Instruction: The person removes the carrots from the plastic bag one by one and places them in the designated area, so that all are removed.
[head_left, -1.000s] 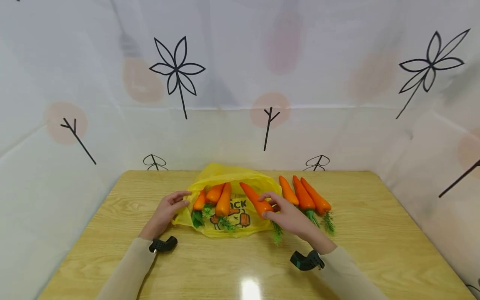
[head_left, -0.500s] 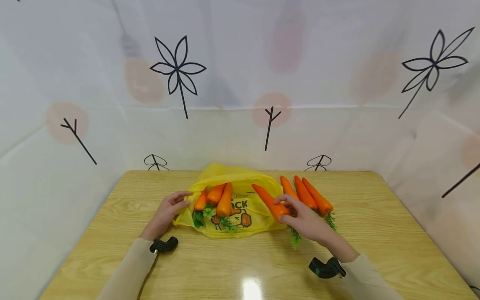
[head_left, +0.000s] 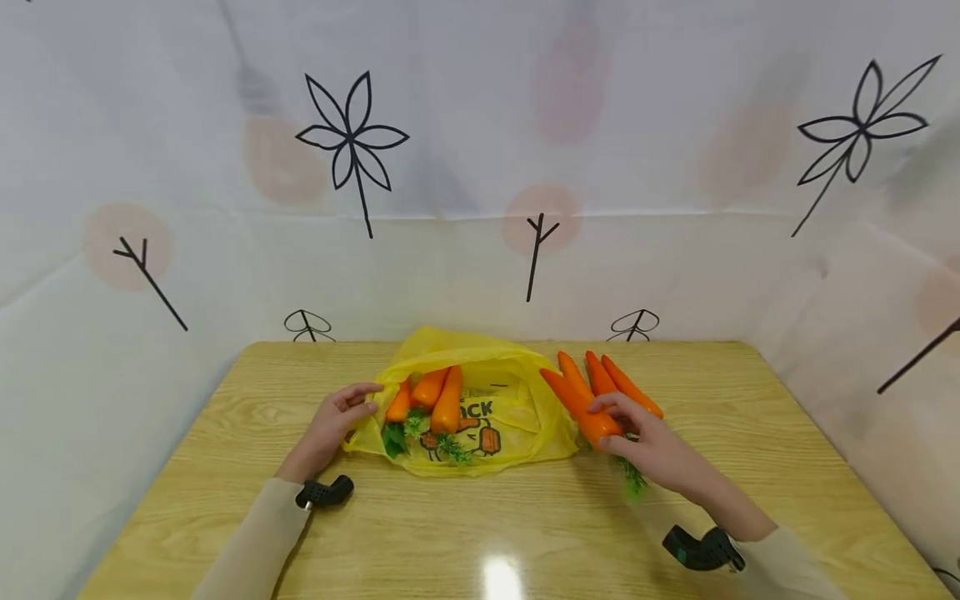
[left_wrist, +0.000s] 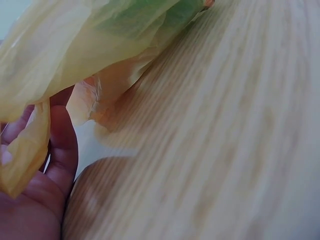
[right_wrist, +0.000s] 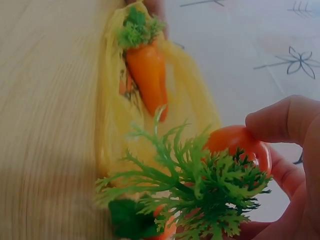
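Observation:
My left hand (head_left: 330, 429) holds the left edge of a yellow plastic bag (head_left: 525, 446); in the left wrist view the bag's thin film (left_wrist: 30, 145) runs between thumb and fingers. Inside the open bag lie three orange carrots (head_left: 447, 404) with green tops, over a printed cartoon. My right hand (head_left: 663, 450) grips another carrot (head_left: 573, 404) by its thick end, just right of the bag mouth, tip pointing up and left. In the right wrist view this carrot's leafy top (right_wrist: 195, 175) hangs toward the camera, thumb and fingers around the orange end (right_wrist: 232, 137).
Three more carrots (head_left: 632, 390) lie side by side at the back right, partly hidden by the right hand and the held carrot. All rests on a wooden table (head_left: 420, 533), with a pale patterned cloth (head_left: 450, 275) standing behind and at both sides.
My right hand has moved right with its carrot, from over the bag's opening to beside it, overlapping the loose carrots. My left hand stays on the bag's edge.

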